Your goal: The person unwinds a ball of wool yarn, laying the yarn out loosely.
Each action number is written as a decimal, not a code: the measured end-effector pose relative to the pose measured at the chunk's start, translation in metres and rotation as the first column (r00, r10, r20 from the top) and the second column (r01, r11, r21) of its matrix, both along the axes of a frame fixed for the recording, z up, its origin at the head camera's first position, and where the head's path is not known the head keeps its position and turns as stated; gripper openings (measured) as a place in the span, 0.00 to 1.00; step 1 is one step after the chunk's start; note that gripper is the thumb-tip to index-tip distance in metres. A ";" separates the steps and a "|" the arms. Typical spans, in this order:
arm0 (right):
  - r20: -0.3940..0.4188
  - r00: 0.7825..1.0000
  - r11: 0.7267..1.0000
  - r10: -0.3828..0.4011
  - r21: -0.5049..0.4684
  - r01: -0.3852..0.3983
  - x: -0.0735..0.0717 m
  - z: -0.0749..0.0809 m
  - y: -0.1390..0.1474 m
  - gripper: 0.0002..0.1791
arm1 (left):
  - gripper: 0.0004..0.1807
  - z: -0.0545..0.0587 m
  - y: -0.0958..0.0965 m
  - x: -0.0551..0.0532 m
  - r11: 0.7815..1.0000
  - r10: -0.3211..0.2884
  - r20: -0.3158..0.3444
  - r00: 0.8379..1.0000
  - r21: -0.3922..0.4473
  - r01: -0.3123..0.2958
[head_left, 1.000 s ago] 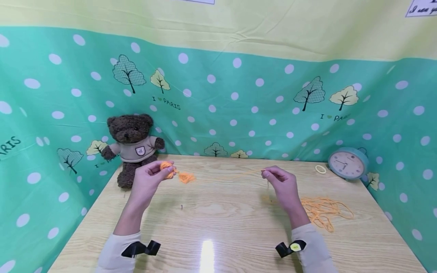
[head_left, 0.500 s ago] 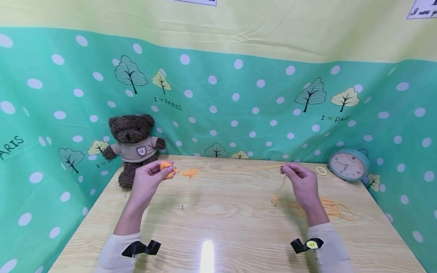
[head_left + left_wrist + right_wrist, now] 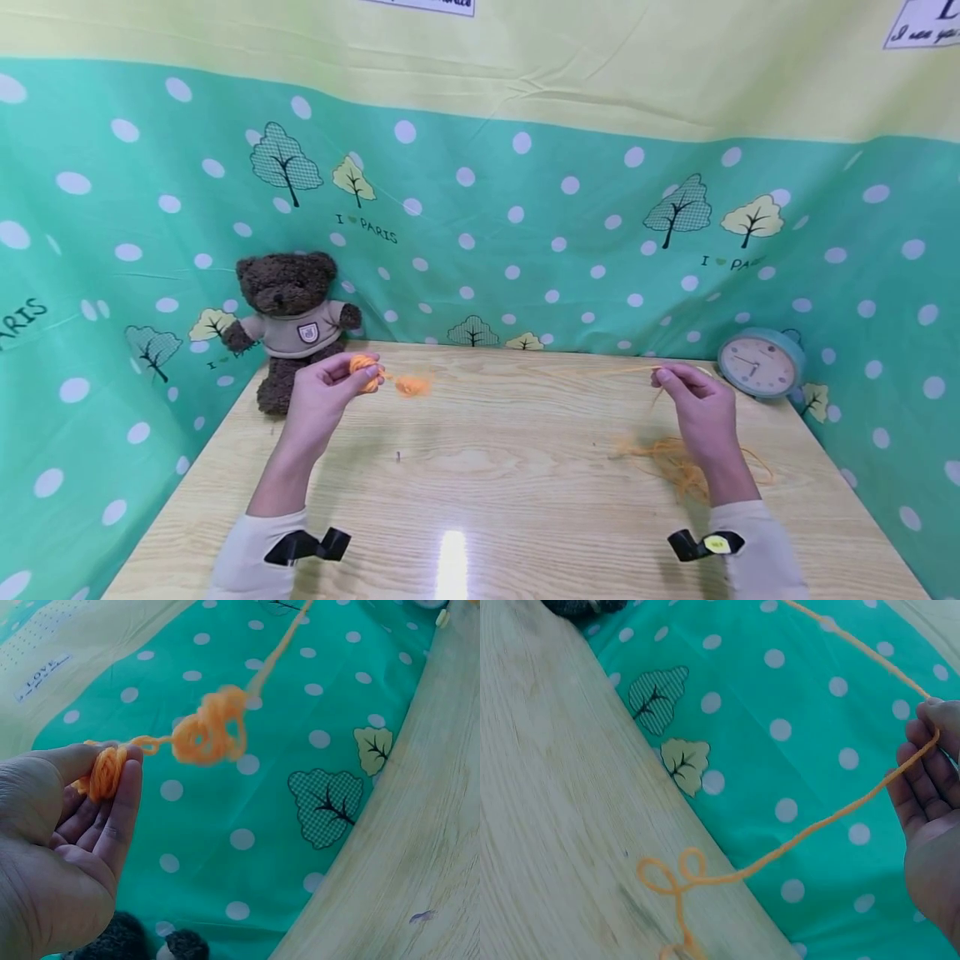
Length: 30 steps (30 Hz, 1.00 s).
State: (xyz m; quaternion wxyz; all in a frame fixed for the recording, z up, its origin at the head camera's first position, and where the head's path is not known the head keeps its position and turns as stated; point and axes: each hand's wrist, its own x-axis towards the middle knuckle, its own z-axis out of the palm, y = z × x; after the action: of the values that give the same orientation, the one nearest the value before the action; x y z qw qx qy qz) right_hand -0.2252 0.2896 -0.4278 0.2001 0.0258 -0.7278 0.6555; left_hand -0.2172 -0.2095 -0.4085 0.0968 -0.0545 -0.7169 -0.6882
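Between thumb and fingers, my left hand (image 3: pixel 324 400) pinches a small wound bundle of orange yarn (image 3: pixel 109 774) above the left of the table. A looser, blurred clump of yarn (image 3: pixel 206 729) hangs in the air just right of that bundle, joined to it by a short length. My right hand (image 3: pixel 701 408) pinches the yarn strand (image 3: pixel 877 660), which runs taut from the clump across the gap between the hands. From the right hand a tail (image 3: pixel 810 825) drops in curls to a loose orange heap (image 3: pixel 667 458) on the table, partly hidden behind the right forearm.
A brown teddy bear (image 3: pixel 288 287) sits at the back left beside the left hand. A teal alarm clock (image 3: pixel 760 364) stands at the back right. A patterned curtain (image 3: pixel 480 225) lines the back and sides of the wooden table (image 3: pixel 487 483).
My right hand has moved right, widening the gap between the hands and drawing the strand longer. The hanging clump wobbles and looks somewhat smaller. My left hand stays almost still.
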 end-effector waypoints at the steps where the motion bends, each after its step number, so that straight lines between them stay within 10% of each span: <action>1: 0.004 1.000 1.000 -0.006 0.006 0.006 0.001 0.000 0.003 0.16 | 0.23 0.000 0.000 0.000 1.000 0.000 -0.001 1.000 -0.002 0.000; 10: 0.035 0.998 0.992 -0.055 0.115 0.051 0.008 0.003 0.025 0.16 | 0.16 0.002 -0.003 0.002 1.000 -0.002 -0.004 1.000 0.027 0.002; 30: 0.079 0.981 0.984 -0.179 0.000 0.180 0.015 -0.003 0.073 0.15 | 0.24 0.003 -0.006 0.002 1.000 0.017 0.021 1.000 -0.001 -0.017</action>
State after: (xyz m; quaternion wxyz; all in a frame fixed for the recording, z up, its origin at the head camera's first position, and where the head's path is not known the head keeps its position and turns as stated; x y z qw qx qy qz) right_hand -0.2098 0.3627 -0.4309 0.2295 -0.0666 -0.7320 0.6380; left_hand -0.2150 -0.2153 -0.4055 0.0950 -0.0413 -0.7185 -0.6877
